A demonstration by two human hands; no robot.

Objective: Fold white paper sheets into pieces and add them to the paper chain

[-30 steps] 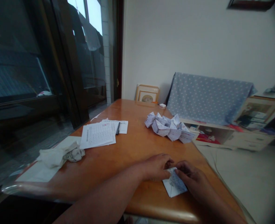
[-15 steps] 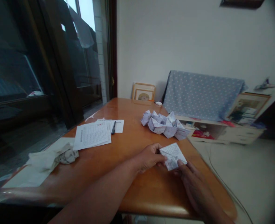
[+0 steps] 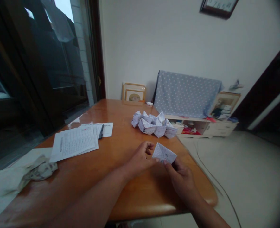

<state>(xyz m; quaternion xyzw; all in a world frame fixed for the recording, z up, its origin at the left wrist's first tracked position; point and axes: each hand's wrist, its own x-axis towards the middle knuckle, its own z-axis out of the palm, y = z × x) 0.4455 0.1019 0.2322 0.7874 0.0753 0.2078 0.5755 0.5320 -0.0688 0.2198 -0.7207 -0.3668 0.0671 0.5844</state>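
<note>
A small folded piece of printed paper (image 3: 164,153) is held up over the near right part of the table. My right hand (image 3: 181,177) grips its lower right edge, thumb in front and fingers behind. At the paper's left side is my left hand (image 3: 142,158), its thumb reaching the lower left corner while the curled fingers stand apart from the thumb, left of the edge. Beyond both hands sits a cluster of folded paper pieces (image 3: 159,129), stacked with pointed tips upward.
Written sheets (image 3: 74,142) lie at the left on the wooden table (image 3: 121,126), with a dark pen (image 3: 101,131) on them. A crumpled cloth (image 3: 41,167) rests nearer me. Farther back stand a picture frame (image 3: 133,92) and a low cabinet (image 3: 216,129) under a dotted blue cover (image 3: 187,93).
The folded paper has changed from a flat diamond to a narrower shape tilted upward. My left fingers have come away from its left side. The view has swung right.
</note>
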